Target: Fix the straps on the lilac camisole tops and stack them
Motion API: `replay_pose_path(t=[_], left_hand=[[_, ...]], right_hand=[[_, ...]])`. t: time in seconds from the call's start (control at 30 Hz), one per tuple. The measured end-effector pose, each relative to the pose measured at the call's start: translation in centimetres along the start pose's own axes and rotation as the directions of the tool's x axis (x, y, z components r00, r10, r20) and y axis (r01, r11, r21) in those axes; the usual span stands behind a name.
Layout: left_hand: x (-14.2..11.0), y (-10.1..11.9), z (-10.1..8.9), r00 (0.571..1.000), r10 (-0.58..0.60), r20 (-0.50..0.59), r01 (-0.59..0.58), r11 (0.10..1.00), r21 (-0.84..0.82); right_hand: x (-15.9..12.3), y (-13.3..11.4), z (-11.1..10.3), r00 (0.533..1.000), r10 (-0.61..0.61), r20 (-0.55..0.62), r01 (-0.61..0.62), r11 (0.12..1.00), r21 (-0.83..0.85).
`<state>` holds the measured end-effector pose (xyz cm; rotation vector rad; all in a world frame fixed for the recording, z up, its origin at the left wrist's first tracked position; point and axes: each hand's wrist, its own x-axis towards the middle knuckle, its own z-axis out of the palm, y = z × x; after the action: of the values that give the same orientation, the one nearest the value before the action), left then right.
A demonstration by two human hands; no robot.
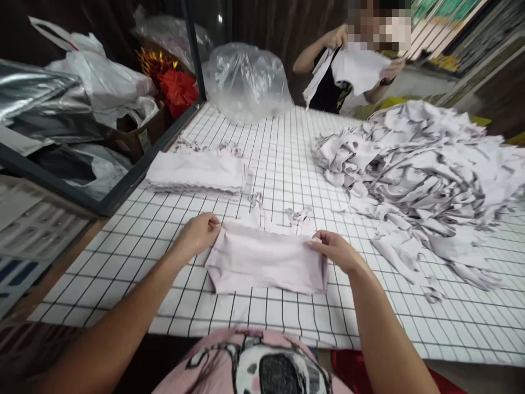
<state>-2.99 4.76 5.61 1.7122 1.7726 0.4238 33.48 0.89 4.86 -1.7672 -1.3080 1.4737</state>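
One pale pink garment [266, 262] lies flat between the two hands, close to the middle of the near edge of the checked counter [127, 241]. The left hand [200, 232] pinches its upper left corner with the fingertips; the right hand [334, 250] grips its upper right corner between thumb and fingers. Its straps point toward the far edge. Beyond the left hand, by the counter's left edge, sits one neat stack of similar garments [197, 174]; its layers cannot be counted. One large loose heap of pale fabric [435, 175], pieces too tangled to count, covers the right side toward the far right corner. One clear plastic bag [250, 79] stands at the far left corner. Past the far edge, one co-worker [328, 101] holds up one pale garment in both hands.
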Motion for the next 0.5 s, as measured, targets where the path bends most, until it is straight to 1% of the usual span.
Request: replay_pose_path(t=[0.03, 0.07, 0.1, 0.13, 0.17, 0.2, 0.23, 0.27, 0.33, 0.4, 0.47, 0.5], left_hand=[[-0.7, 1.2, -0.1, 0.998, 0.009, -0.065, -0.009, 1.000, 0.009], [-1.6, 2.6, 0.0, 0.998, 0.031, -0.047, -0.033, 0.999, -0.030], [-2.5, 4.2, 0.3, 0.994, 0.085, 0.061, -0.077, 0.989, -0.130], [-3.4, 5.7, 0.7, 0.977, 0.146, 0.158, -0.107, 0.967, -0.229], [-4.2, 7.2, 1.1, 0.947, 0.223, 0.231, -0.143, 0.937, -0.319], [-4.8, 8.4, 1.6, 0.907, 0.307, 0.289, -0.177, 0.900, -0.399], [-5.2, 9.5, 2.0, 0.880, 0.362, 0.306, -0.202, 0.870, -0.449], [-5.5, 10.3, 2.3, 0.866, 0.395, 0.306, -0.215, 0.848, -0.485], [-5.5, 11.3, 2.4, 0.867, 0.418, 0.271, -0.227, 0.816, -0.532], [-5.4, 11.7, 2.0, 0.865, 0.441, 0.239, -0.240, 0.781, -0.576], [-5.3, 11.7, 1.2, 0.842, 0.485, 0.236, -0.264, 0.752, -0.604], [-5.4, 11.7, 0.8, 0.825, 0.508, 0.245, -0.279, 0.745, -0.606]], right_hand=[[-0.6, -0.8, 0.4, 1.000, -0.029, -0.005, 0.030, 0.999, 0.026], [-1.3, -1.8, 1.1, 0.998, -0.067, -0.002, 0.067, 0.995, 0.070], [-2.1, -2.9, 2.0, 0.994, -0.111, 0.015, 0.108, 0.986, 0.124], [-2.8, -4.1, 3.0, 0.986, -0.165, 0.036, 0.156, 0.971, 0.183], [-3.5, -5.3, 4.2, 0.975, -0.216, 0.051, 0.198, 0.951, 0.236], [-4.1, -6.4, 5.4, 0.963, -0.263, 0.064, 0.235, 0.931, 0.280], [-4.6, -7.4, 6.3, 0.946, -0.309, 0.095, 0.263, 0.907, 0.329], [-4.9, -8.2, 7.1, 0.930, -0.346, 0.120, 0.280, 0.884, 0.375], [-5.5, -9.3, 7.7, 0.901, -0.405, 0.152, 0.313, 0.852, 0.419], [-5.9, -9.6, 7.3, 0.880, -0.453, 0.146, 0.368, 0.842, 0.395], [-6.2, -9.6, 6.5, 0.851, -0.521, 0.062, 0.483, 0.825, 0.293], [-6.2, -9.6, 6.0, 0.824, -0.567, 0.014, 0.550, 0.806, 0.220]])
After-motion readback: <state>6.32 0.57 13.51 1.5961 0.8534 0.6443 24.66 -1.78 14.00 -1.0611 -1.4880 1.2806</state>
